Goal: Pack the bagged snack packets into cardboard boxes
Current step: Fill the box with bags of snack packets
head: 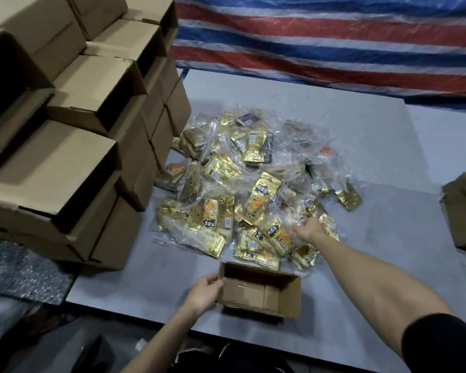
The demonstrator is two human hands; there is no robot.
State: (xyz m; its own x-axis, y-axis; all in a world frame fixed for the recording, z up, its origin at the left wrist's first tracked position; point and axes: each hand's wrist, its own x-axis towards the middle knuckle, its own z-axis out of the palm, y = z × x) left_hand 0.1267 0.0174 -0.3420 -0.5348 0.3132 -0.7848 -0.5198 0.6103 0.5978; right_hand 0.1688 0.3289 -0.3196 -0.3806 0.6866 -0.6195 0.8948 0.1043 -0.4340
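A heap of clear bags holding gold snack packets (253,189) covers the middle of the grey table (374,146). Just in front of the heap stands a small open cardboard box (288,294), with nothing inside. My left hand (206,292) grips the box's left wall, thumb over the rim. My right hand (308,228) reaches into the near right side of the heap, its fingers down among the bags; whether it holds one cannot be told.
A tall stack of folded-up cardboard boxes (73,146) fills the left side, beside the heap. Flat brown cardboard (463,208) lies at the right edge. A red, white and blue striped tarp (334,36) hangs behind the table.
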